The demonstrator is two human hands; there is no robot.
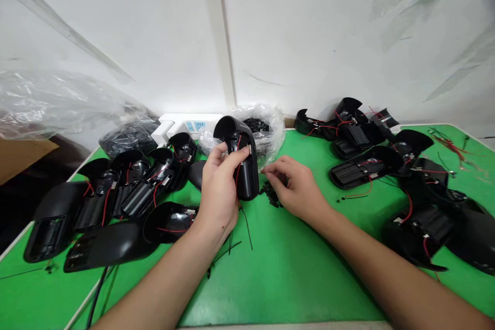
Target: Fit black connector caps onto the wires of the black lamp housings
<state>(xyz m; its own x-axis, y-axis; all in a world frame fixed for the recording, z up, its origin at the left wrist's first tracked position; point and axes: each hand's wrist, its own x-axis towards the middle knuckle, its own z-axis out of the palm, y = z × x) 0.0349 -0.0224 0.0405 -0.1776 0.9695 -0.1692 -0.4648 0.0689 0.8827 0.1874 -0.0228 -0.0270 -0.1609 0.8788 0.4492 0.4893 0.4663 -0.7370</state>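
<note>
My left hand [221, 185] is closed around a black plastic housing [247, 180] with a curved, hollow upper end and a red wire inside. It is held upright above the green table, its open side towards me. Thin black wires hang below that hand. To the right, my right hand [292, 183] has its thumb and forefinger pinched together beside a small pile of black parts [270, 195]. Whatever sits between those fingertips is too small to make out.
Several similar black housings with red wires lie on the left [131, 180] and right [367, 165] of the green table [294, 278]. Behind my hands are an open plastic bag [276, 134] of small black parts and a white power strip [181, 125]. Loose red wires [450, 147] lie far right.
</note>
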